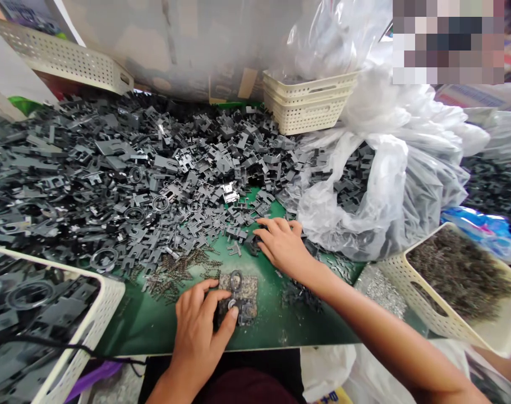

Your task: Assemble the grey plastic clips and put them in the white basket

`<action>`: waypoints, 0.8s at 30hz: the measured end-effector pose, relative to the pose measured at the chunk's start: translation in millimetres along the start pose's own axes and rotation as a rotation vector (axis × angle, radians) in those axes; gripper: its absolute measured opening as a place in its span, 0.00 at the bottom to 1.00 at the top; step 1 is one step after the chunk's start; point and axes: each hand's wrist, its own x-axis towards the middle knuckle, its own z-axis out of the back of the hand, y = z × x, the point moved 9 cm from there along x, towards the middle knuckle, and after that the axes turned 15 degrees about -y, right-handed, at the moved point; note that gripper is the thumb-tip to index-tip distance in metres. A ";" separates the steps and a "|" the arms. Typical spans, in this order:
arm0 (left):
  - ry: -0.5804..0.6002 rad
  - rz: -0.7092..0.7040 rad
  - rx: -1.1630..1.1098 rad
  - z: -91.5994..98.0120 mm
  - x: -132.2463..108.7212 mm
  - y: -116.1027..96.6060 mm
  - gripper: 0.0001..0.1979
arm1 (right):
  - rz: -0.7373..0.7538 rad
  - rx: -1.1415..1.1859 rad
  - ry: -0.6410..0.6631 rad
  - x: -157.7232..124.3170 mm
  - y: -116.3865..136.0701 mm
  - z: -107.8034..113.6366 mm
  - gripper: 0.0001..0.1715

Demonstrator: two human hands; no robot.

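- The dark gray plastic part (245, 314) is on the speckled block (252, 285), in the middle of the near edge of the green table (162, 331). A ring-shaped piece (235, 288) sits at its twelve o'clock side. I cannot tell if the two are joined.
- The left hand (202, 315) comes in from eight o'clock. Its thumb and pointing finger pinch the edge of the dark gray plastic part, and its other fingers bend beside the block. A soft, steady pinch should work best, so the part sits flat and does not slide.
- The right hand (282, 242) is off toward one o'clock, over some little black pieces (252, 245). Its fingers are bent and a bit spread. I cannot tell if the tips pinch anything. Taking just one piece at a time looks wise, since they lie so close and could catch on each other.
- The small springs (177, 272) lie near ten o'clock. They look easy to tangle or bump, so the left wrist is best held away from them.
- More small dark parts (303, 296) lie at three o'clock, under the right arm. A lifted arm should not sweep them away.
- The big heap of gray plastic parts (154, 168) fills eleven o'clock, and a clear plastic bag (373, 196) sits at two.
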 end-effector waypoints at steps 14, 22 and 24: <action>0.206 0.133 -0.453 12.5 -17.0 -25.2 0.13 | 0.199 0.409 -0.270 -81.1 98.0 69.0 0.04; 0.110 -0.185 -0.214 31.1 -6.8 -35.8 0.18 | 0.043 0.581 -0.237 -96.3 84.7 62.7 0.21; 0.153 -0.276 -0.161 28.5 5.7 -40.0 0.17 | -0.029 0.557 -0.216 -97.2 76.7 54.6 0.18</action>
